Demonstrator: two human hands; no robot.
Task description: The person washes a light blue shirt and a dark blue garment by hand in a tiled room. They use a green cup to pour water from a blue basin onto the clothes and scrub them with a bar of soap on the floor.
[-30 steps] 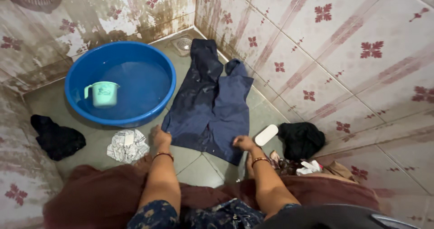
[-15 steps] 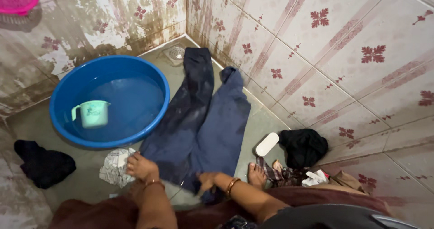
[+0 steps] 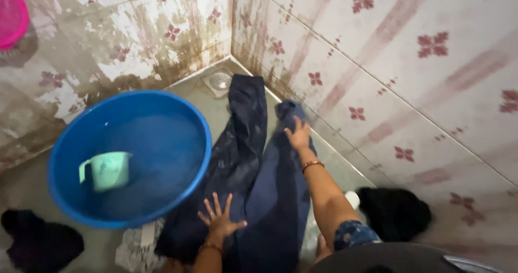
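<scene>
- Dark blue trousers (image 3: 253, 165) are being spread flat on the floor, just right of the blue basin (image 3: 129, 157).
- Left hand (image 3: 220, 219) is being pressed on them, fingers splayed wide, nothing gripped.
- Right hand (image 3: 298, 135) is being laid open on the far leg end.

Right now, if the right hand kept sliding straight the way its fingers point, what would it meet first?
The right hand lies flat near the end of the right leg of the dark blue trousers, fingers pointing toward the corner. It would probably run off the hem and meet the foot of the tiled wall; depth is unclear.
</scene>
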